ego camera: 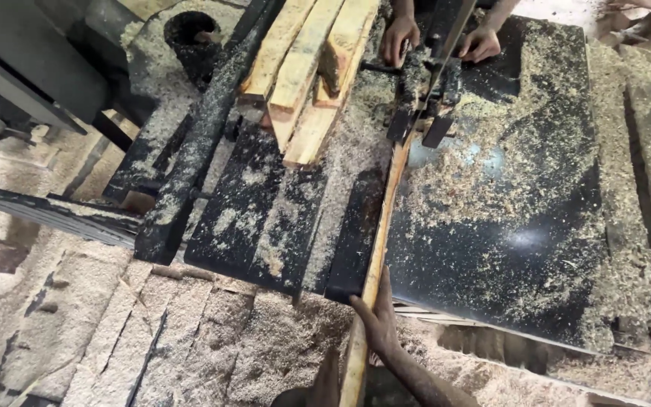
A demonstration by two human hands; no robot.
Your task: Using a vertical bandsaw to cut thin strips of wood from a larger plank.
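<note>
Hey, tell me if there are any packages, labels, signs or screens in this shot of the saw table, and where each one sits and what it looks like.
None in view: no package, label, sign or screen.
What shows instead is the black saw table strewn with sawdust.
A long thin wood strip runs down the table's slot, touched by the person's right hand.
Pale wood planks lie stacked at the top.

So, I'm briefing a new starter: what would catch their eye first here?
A long thin wooden strip runs down the middle of the black saw table, with one hand on its near end. At the far end, a co-worker's two hands sit by the blade guard. Sawdust lies everywhere.
</note>
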